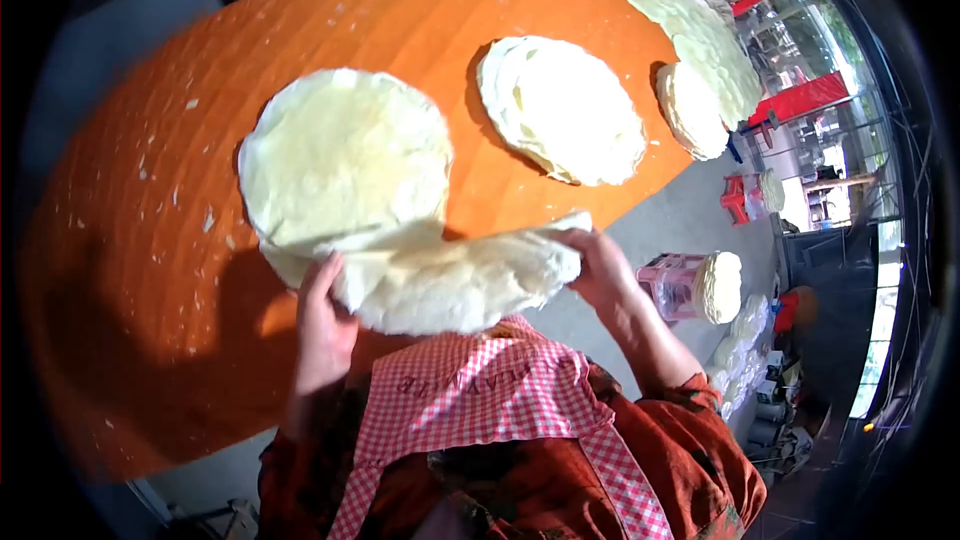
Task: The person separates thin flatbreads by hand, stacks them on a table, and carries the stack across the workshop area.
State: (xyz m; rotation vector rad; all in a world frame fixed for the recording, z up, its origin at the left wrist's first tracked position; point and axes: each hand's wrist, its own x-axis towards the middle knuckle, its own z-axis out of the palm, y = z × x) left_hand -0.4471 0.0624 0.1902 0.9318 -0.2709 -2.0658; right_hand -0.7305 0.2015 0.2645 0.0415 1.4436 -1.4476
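A round, thin pale flatbread hangs between my two hands near the front edge of the orange table, sagging in the middle. My left hand pinches its left end, and my right hand grips the right end. Just beyond it lies another flat, round flatbread, partly covered by the held one along its near side. To the right of that sits a stack of flatbreads with uneven, layered edges.
The orange table carries scattered small crumbs. At its far right end are a smaller flatbread stack and a spread of overlapping sheets. Beyond the edge, a pink stool bears another stack; a red stool stands farther off.
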